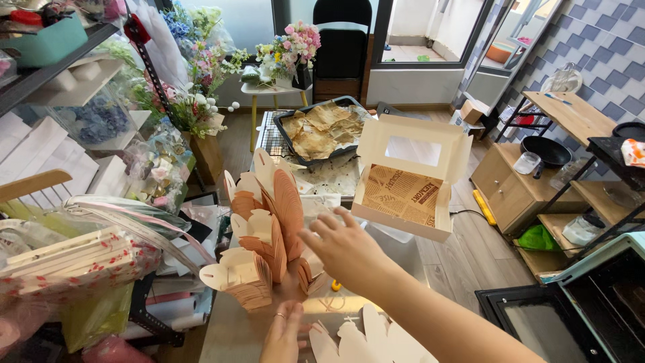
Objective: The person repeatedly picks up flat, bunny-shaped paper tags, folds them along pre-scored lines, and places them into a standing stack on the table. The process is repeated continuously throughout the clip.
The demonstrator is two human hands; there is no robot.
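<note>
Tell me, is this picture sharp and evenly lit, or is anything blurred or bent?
Head view: daylight from the windows lights the room evenly; the open white box is sharp; the right hand looks slightly soft; the shelf and oven lean outward at the edges.

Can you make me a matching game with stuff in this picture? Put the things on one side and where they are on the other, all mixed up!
Things:
1. open white box with a window lid
2. dark baking tray
3. right hand
4. left hand

Places:
A. at the bottom edge, flat on the table, wearing a ring
B. far end of the table, full of crumpled brown paper
C. stretched out beside the stacks of folded cardboard box blanks
D. right side of the table, lined with printed brown paper

Pairs: 1-D, 2-B, 3-C, 4-A
</note>
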